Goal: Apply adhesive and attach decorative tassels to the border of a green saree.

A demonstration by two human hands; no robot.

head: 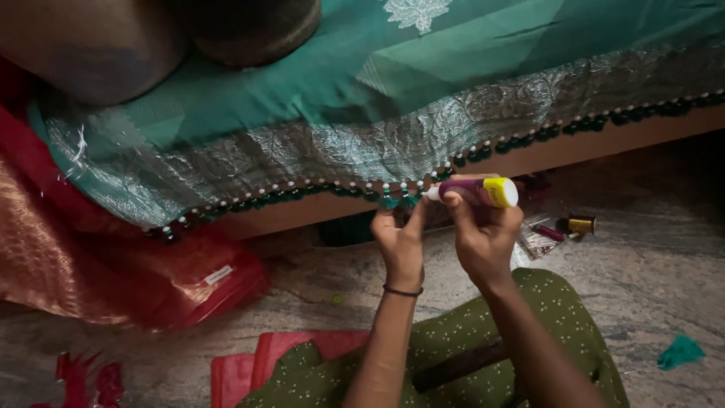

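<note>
Item: green cloth (pixel 468 68) with silver border, tassels (pixel 398 198) at frame centre. Left hand (pixel 399 242) is pinching a tassel; right hand (pixel 483 234) is clenching a glue bottle (pixel 477 192), nozzle touching. Risk: oversqueezing is likely smearing glue onto the border.

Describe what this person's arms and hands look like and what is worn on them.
Both forearms are bare, with no sleeves in view. The left hand has a thin dark band around its wrist. The right hand shows no band; rings cannot be made out.
</note>
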